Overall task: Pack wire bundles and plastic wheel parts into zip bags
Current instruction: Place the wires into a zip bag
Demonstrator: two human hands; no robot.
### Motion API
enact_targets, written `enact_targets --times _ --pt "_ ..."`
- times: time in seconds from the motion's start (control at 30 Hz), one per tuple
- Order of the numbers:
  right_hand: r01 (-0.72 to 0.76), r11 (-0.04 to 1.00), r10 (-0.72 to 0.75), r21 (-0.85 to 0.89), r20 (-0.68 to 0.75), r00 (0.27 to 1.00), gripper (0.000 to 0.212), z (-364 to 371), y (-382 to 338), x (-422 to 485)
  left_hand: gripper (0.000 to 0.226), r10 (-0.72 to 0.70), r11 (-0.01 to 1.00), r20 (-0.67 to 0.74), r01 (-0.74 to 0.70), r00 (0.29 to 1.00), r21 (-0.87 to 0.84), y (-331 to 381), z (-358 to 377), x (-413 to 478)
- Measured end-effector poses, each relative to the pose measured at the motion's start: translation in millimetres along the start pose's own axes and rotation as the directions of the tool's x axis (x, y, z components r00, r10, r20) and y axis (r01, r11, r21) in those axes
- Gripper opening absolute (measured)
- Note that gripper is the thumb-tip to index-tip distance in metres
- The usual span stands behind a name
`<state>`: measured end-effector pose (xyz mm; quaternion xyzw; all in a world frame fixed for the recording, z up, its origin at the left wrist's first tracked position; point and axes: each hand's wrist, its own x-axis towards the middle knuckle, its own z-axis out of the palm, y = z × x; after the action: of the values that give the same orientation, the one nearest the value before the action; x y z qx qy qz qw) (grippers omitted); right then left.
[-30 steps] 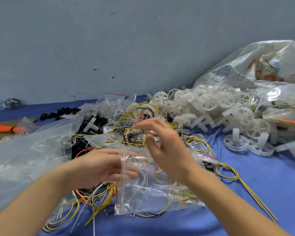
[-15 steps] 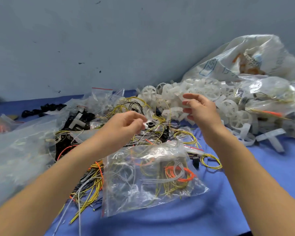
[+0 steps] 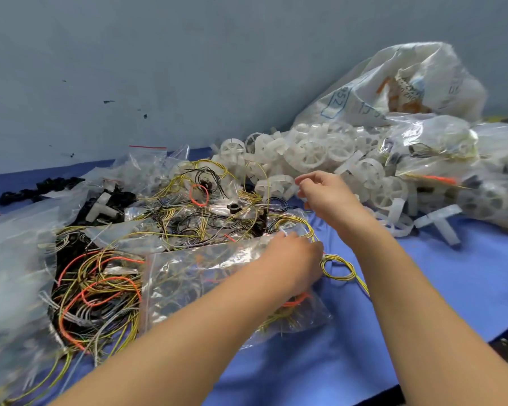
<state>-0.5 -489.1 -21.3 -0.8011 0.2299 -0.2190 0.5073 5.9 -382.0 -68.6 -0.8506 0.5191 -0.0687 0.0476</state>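
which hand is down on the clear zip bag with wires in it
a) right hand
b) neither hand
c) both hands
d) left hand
d: the left hand lies on the top edge of the zip bag, while the right hand is raised by the pile of white plastic wheels, off the bag.

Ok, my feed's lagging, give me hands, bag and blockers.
Left hand on the zip bag, grip unclear. Right hand at the white wheels, holding nothing visible. Loose wires crowd the bag.

Two hands, one filled zip bag (image 3: 206,276) in front, one large printed sack (image 3: 393,83), wheels uncountable.
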Motion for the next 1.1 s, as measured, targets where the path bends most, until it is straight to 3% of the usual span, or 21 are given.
enact_targets --times 0.07,0.13,0.2,0.27,0.43,0.53,0.6,0.67,0.77,0.87,0.93,1.1 --pt "0.007 1.000 -0.007 0.003 0.009 1.000 0.018 1 -2 -3 0.021 -0.004 0.999 -0.019 0.004 1.000 -0.041 4 4 0" --pt "0.023 1.000 -0.023 0.009 -0.014 1.000 0.019 1 -4 -5 0.023 -0.031 0.967 -0.027 0.023 0.999 -0.254 0 -2 -4" --pt "0.055 0.998 -0.054 0.013 -0.067 0.996 0.021 -1 -8 -6 0.024 -0.098 0.852 -0.093 0.035 0.991 -0.522 -15 -19 -15" --pt "0.105 0.994 -0.100 0.040 -0.117 0.988 0.021 -1 -13 -9 0.022 -0.186 0.733 -0.191 0.007 0.964 -0.680 -41 -39 -37" --pt "0.302 0.952 -0.303 -0.050 -0.014 0.953 0.027 22 -31 -31 0.016 -0.458 0.579 -0.208 0.113 0.864 -0.807 -124 -56 -129" --pt "0.506 0.858 -0.483 -0.089 0.196 0.854 0.033 55 -45 -55 0.016 -0.648 0.393 -0.075 0.248 0.758 -0.885 -156 -39 -177" --pt "0.661 0.739 -0.569 -0.132 0.404 0.716 0.040 83 -52 -73 0.016 -0.702 0.203 0.079 0.306 0.708 -0.930 -168 -28 -195" --pt "0.810 0.553 -0.586 -0.194 0.601 0.544 0.052 112 -53 -92 0.015 -0.710 0.089 0.182 0.344 0.680 -0.935 -175 -23 -204" --pt "0.904 0.370 -0.572 -0.216 0.714 0.405 0.065 141 -48 -109 0.010 -0.681 0.037 0.257 0.383 0.685 -0.923 -179 -25 -209" --pt "0.941 0.240 -0.591 -0.238 0.733 0.337 0.050 149 -43 -113 0.009 -0.644 0.024 0.322 0.438 0.694 -0.898 -177 -25 -211" --pt "0.939 0.226 -0.613 -0.258 0.712 0.343 0.036 147 -38 -113 0.010 -0.615 0.019 0.343 0.449 0.710 -0.894 -172 -24 -211" --pt "0.916 0.331 -0.682 -0.226 0.614 0.398 0.012 139 -30 -114 0.009 -0.557 0.059 0.330 0.433 0.762 -0.899 -156 -23 -207"
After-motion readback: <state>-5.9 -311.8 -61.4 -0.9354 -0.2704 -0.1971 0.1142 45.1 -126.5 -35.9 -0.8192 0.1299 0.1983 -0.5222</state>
